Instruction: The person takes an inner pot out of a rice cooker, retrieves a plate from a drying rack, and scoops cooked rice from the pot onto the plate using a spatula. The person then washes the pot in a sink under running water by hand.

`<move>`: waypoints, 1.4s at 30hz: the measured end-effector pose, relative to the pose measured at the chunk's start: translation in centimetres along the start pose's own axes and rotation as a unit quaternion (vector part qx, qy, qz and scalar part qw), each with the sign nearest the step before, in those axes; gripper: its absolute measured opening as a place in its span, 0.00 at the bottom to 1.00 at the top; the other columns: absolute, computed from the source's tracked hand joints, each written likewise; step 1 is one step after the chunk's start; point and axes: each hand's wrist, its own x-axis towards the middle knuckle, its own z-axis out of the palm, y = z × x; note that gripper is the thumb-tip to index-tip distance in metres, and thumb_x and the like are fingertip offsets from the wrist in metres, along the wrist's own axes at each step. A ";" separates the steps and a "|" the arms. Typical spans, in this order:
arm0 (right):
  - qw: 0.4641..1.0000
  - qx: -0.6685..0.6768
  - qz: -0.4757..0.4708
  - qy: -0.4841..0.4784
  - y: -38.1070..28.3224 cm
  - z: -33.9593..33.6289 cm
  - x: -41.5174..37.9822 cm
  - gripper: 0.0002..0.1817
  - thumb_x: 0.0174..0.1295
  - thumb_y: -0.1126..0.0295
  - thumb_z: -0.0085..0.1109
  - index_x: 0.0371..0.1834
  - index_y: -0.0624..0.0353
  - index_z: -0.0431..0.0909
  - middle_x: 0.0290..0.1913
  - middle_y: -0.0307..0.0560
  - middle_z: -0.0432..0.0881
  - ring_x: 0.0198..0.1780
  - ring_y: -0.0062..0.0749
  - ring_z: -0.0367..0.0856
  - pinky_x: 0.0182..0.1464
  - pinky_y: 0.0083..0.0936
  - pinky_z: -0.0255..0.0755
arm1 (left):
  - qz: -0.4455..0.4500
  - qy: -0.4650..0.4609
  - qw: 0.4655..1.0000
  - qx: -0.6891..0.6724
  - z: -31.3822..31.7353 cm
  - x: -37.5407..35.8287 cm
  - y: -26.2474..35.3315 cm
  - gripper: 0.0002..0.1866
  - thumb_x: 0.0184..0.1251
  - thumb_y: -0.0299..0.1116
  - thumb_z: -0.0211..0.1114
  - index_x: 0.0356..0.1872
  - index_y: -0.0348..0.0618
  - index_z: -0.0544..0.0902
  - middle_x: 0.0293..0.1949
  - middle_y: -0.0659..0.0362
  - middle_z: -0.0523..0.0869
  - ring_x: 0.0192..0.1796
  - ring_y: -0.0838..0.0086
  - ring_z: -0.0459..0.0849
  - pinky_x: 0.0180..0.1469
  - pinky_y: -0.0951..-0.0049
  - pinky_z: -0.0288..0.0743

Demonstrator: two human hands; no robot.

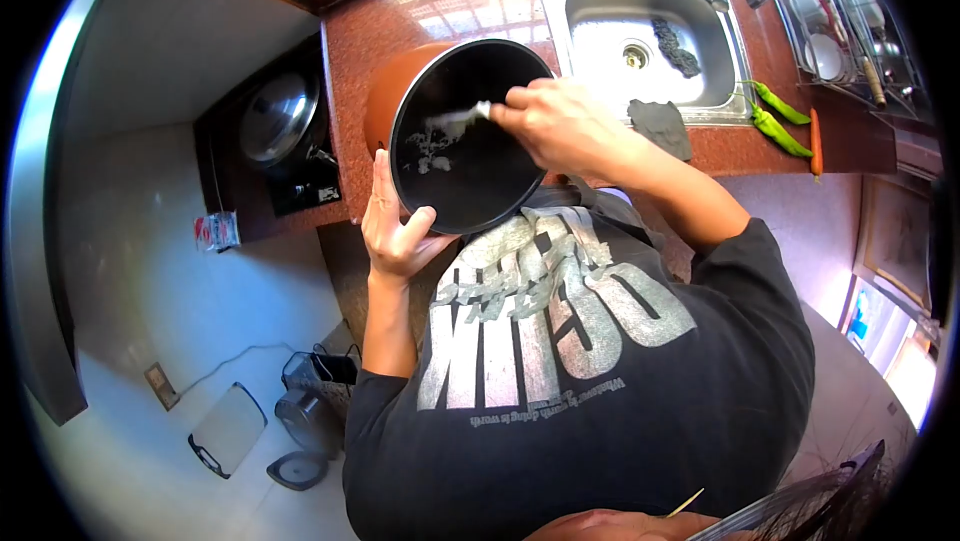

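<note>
A deep pot (480,181), dark inside and orange-brown outside, is tilted toward me at the counter's edge. My left hand (397,231) holds its near left rim, thumb at the lip and fingers along the outer side. My right hand (555,126) is over the pot's mouth, closed on a slim light-coloured utensil (483,110). The utensil's far end is smeared by motion, and I cannot tell its kind. Wet white bits (432,149), like grains, lie on the pot's inner wall below it.
Right of the pot is a steel sink (600,71) with dark scrubbing material (677,49) inside. A dark cloth (660,129) lies at its front edge. Green peppers (778,131) and a carrot (816,144) lie farther right, near a dish rack (835,36). A lidded pan (279,119) stands left on the stove.
</note>
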 end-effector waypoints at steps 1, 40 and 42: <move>1.000 -0.027 0.001 -0.007 0.4 0.1 0.1 0.18 0.57 0.70 0.60 0.52 0.58 0.84 0.33 0.43 0.80 0.37 0.37 0.83 0.38 0.34 0.78 | 0.001 0.003 1.000 -0.008 -0.1 0.0 0.1 0.27 0.33 0.47 0.86 0.16 0.40 0.76 0.66 0.17 0.64 0.62 0.32 0.79 0.52 0.56 0.84; 0.985 -0.029 -0.145 -0.083 -2.0 -1.1 1.6 0.11 0.54 0.72 0.58 0.40 0.59 0.86 0.36 0.46 0.84 0.34 0.40 0.86 0.33 0.35 0.81 | 0.007 -0.040 0.997 -0.071 -1.0 1.5 1.2 0.23 0.35 0.44 0.82 0.19 0.39 0.78 0.64 0.21 0.69 0.65 0.30 0.74 0.63 0.42 0.76; 0.991 -0.020 -0.104 -0.075 -0.9 -2.1 1.4 0.10 0.55 0.71 0.59 0.37 0.59 0.86 0.37 0.45 0.84 0.38 0.37 0.86 0.35 0.33 0.81 | 0.007 -0.037 0.997 -0.073 -1.0 1.5 1.2 0.23 0.35 0.44 0.82 0.19 0.39 0.78 0.64 0.21 0.69 0.65 0.30 0.74 0.63 0.42 0.76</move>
